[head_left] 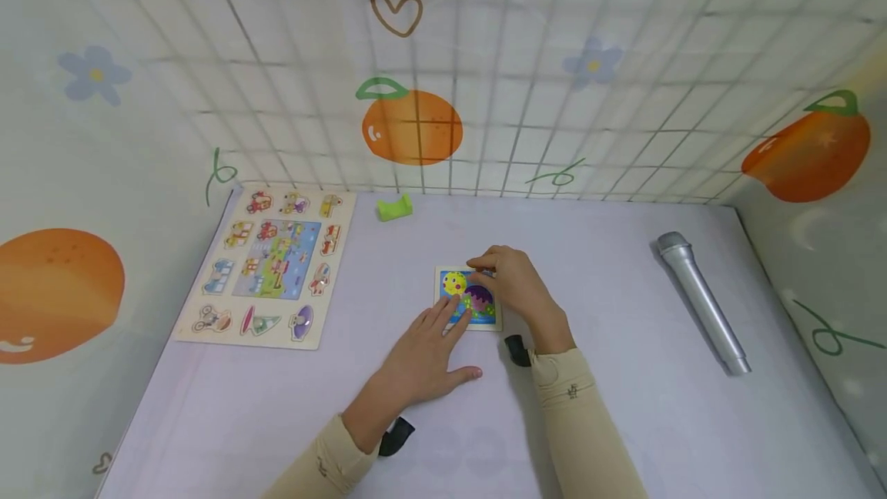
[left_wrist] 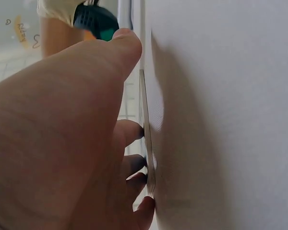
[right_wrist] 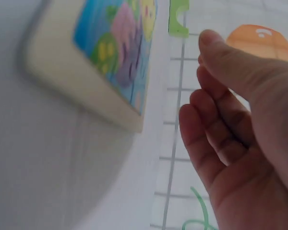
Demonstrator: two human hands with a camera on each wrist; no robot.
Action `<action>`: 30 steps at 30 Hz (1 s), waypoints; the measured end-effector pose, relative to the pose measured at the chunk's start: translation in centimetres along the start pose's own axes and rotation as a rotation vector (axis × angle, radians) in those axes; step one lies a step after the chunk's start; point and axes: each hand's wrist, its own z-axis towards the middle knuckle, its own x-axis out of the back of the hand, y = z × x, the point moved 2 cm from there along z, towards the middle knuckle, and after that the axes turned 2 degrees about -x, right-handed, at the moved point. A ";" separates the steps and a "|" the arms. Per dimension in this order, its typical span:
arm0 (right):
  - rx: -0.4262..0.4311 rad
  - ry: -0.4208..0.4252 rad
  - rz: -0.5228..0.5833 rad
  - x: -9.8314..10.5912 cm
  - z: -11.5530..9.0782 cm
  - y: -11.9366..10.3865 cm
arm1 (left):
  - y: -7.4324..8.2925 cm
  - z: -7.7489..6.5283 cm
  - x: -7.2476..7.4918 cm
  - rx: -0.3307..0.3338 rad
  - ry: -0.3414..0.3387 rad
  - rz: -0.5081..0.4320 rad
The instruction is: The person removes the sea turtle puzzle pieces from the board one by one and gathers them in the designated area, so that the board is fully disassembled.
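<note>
A small square wooden picture puzzle [head_left: 478, 300] with a yellow smiling face and a purple shape lies flat on the white table. My left hand [head_left: 424, 353] rests its outstretched fingertips on the puzzle's lower left part, thumb spread to the side. In the left wrist view those fingers touch the edge of the thin board [left_wrist: 145, 115]. Over the upper right corner hovers my right hand [head_left: 514, 283], palm partly hidden in the head view. The right wrist view shows its loosely bent fingers [right_wrist: 197, 129] beside the puzzle [right_wrist: 122, 48], with nothing visible between them and the thumb.
At the left lies a larger wooden board [head_left: 326, 329] with several vehicle pieces. A small green block [head_left: 395, 209] sits near the back wall. A silver toy microphone [head_left: 705, 303] lies at the right. Patterned curtain walls [head_left: 513, 137] bound the table.
</note>
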 end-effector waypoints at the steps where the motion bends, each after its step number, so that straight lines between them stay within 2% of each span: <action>1: 0.000 -0.010 -0.005 -0.1 0.3 -0.2 | 0.0 0.0 0.0 -0.001 0.001 -0.003; 8: -0.003 -0.061 -0.010 -1.0 1.4 -0.6 | -0.2 0.0 0.1 -0.007 0.003 -0.015; 11: -0.041 -0.071 -0.020 -1.1 1.2 -0.2 | -0.2 0.0 0.2 -0.007 -0.001 -0.020; 16: -0.135 -0.064 -0.030 -1.1 0.1 1.1 | -0.1 0.1 0.4 -0.006 -0.012 -0.013; 22: -0.186 -0.058 -0.018 -1.1 -1.6 2.3 | -0.1 0.1 0.4 0.006 -0.031 -0.010; 26: -0.219 -0.067 0.013 -1.0 -2.7 2.5 | -0.4 0.3 0.3 -0.001 -0.012 -0.040; 30: -0.214 -0.078 0.045 -1.0 -3.3 2.4 | -1.8 0.9 -0.2 0.000 0.042 -0.118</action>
